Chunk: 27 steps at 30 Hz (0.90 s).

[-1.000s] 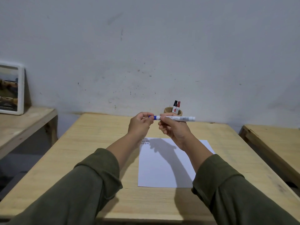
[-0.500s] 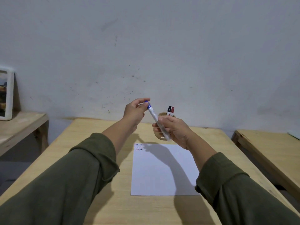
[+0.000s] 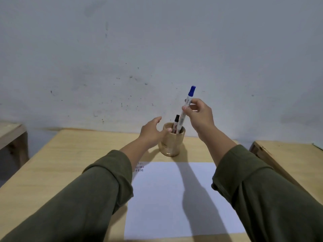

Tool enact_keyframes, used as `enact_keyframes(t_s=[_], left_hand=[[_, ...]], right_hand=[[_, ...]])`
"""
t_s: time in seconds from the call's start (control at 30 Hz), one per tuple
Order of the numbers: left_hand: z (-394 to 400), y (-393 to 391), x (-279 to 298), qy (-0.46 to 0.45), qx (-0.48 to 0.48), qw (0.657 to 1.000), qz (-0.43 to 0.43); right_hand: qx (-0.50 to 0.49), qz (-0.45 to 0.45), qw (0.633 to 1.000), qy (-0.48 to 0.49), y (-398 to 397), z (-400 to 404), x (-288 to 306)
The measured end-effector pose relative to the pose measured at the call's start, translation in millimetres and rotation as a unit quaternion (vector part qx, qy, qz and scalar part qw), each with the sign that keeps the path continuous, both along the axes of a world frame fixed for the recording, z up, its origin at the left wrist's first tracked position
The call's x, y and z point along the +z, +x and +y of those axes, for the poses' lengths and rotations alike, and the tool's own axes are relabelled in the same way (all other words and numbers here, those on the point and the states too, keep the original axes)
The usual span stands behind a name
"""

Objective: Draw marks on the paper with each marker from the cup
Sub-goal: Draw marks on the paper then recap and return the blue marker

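Note:
A wooden cup [image 3: 172, 145] stands on the table beyond a white sheet of paper [image 3: 174, 198] that has small dark marks [image 3: 139, 168] in its top left corner. My right hand [image 3: 200, 116] pinches a capped blue marker [image 3: 187, 102] upright, its lower end inside the cup. A black-capped marker [image 3: 176, 122] stands in the cup beside it. My left hand [image 3: 153, 132] touches the cup's left side, thumb at the rim, fingers spread.
The wooden table [image 3: 70, 163] runs up to a scuffed white wall [image 3: 157, 49]. A second wooden surface [image 3: 288, 154] lies to the right and a wooden bench [image 3: 10, 135] to the left.
My left hand let go of the marker's cap end and dropped to the cup. My right hand turned the blue marker upright and lowered its end into the cup.

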<state>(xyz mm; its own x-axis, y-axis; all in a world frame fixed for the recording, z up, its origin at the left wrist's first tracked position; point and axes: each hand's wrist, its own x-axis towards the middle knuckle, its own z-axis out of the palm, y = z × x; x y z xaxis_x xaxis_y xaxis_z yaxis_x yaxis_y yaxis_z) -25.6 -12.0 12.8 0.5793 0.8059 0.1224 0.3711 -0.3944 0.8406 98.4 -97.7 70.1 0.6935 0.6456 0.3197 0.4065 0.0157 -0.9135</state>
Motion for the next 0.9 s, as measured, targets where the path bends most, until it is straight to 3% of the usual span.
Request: enact_keyframes(t_s=[0.37, 0.7, 0.9], left_hand=[[16, 19, -20, -0.048, -0.052, 0.997, 0.007], [18, 21, -24, -0.062, -0.045, 0.997, -0.018], [17, 21, -24, -0.055, -0.054, 0.996, -0.036]], right_hand=[[-0.023, -0.168, 0.971, -0.167, 14, 33, -42], [-0.060, -0.179, 0.948, -0.257, 15, 48, -58], [-0.048, -0.159, 0.960, -0.224, 13, 46, -61]])
